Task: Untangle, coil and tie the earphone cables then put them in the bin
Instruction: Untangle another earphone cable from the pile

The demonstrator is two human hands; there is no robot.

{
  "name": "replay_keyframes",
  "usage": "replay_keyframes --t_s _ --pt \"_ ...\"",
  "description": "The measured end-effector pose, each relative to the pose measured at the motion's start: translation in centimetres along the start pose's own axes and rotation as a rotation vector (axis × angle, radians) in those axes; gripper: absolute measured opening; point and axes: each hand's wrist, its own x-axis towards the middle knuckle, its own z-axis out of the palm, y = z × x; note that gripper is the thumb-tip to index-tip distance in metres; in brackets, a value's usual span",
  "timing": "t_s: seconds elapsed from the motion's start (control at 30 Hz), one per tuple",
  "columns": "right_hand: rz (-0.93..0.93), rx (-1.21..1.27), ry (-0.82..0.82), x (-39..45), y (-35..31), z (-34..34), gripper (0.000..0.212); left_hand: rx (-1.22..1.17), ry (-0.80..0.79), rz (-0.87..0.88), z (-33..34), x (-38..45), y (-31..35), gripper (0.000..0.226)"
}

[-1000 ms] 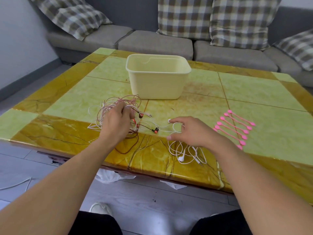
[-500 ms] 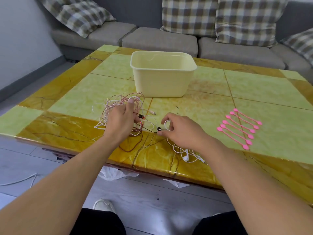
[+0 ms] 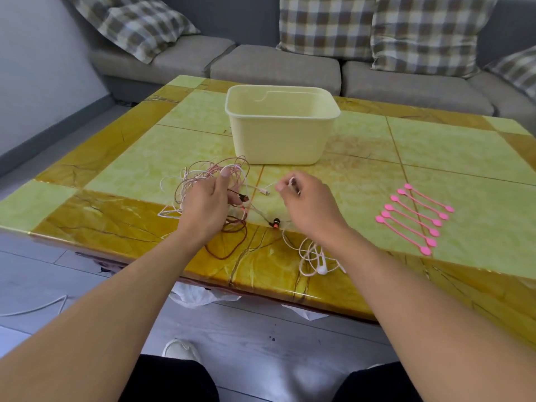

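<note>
Meanwhile, at a green-and-amber marble-patterned coffee table (image 3: 435,158), a person works at a snarl of thin pink, white and dark-red earphone cables (image 3: 203,181) lying just in front of the pale yellow rectangular plastic bin (image 3: 278,140). The left hand (image 3: 204,204) has its fingers curled into the pink-and-white tangle, thumb raised, gripping a bunch of loops. The right hand (image 3: 307,204) pinches a thin white cable strand (image 3: 291,182) between thumb and fingertips, lifted off the table to the right of the tangle. A white USB-style plug (image 3: 265,192) lies between the hands, a black-and-red earbud (image 3: 275,222) rests near the right wrist, and a loose coil of white earphone wire (image 3: 314,256) sits near the table's front edge. Well to the right lie 7 pink silicone cable ties (image 3: 414,217) in a row; none looks used, and nothing can be seen inside the bin.

Judged from this, the work is at its earliest stage, untangling. Pulling the white strand sideways while the left hand clamps the bundle could cinch hidden knots tighter or strain the fine wire at a plug or earbud joint. The white coil at the edge could also be dragged off onto the floor if its strand is tugged.
</note>
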Motion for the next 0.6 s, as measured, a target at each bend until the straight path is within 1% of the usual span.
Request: replay_keyframes --t_s 0.1,0.17,0.23,0.3,0.37,0.4,0.5,0.53,0.57,0.6 --pt "0.038 0.165 0.158 0.4 0.1 -1.9 0.02 0.098 0.044 -0.042 -0.2 0.5 -0.4 0.065" --pt "0.065 0.235 0.186 0.4 0.5 -3.1 0.026 0.184 0.067 -0.044 -0.4 0.9 -0.9 0.063" --pt "0.067 0.211 0.158 0.3 0.9 -4.0 0.033 0.26 0.06 -0.048 -0.6 1.0 -1.3 0.059" --pt "0.082 0.058 0.092 0.2 1.4 -5.1 0.038 0.304 0.056 -0.06 -0.7 1.0 -1.5 0.052" --pt "0.149 -0.15 -0.031 0.0 2.1 -5.8 0.037 0.325 0.048 -0.078 -0.8 1.0 -1.6 0.044" --pt "0.199 -0.268 -0.104 -0.3 2.4 -5.9 0.04 0.337 0.041 -0.089 -0.9 0.9 -1.6 0.039" --pt "0.305 -0.539 -0.316 -1.1 3.2 -5.7 0.067 0.42 0.032 -0.085 -0.9 0.6 -1.3 0.022" --pt "0.312 -0.587 -0.357 -1.2 3.2 -5.5 0.069 0.449 0.039 -0.072 -0.9 0.5 -1.1 0.015" --pt "0.312 -0.622 -0.378 -1.3 3.3 -5.3 0.066 0.469 0.046 -0.059 -0.9 0.4 -0.9 0.013" --pt "0.309 -0.649 -0.379 -1.2 3.4 -5.2 0.059 0.485 0.062 -0.032 -0.9 0.4 -0.8 0.019"
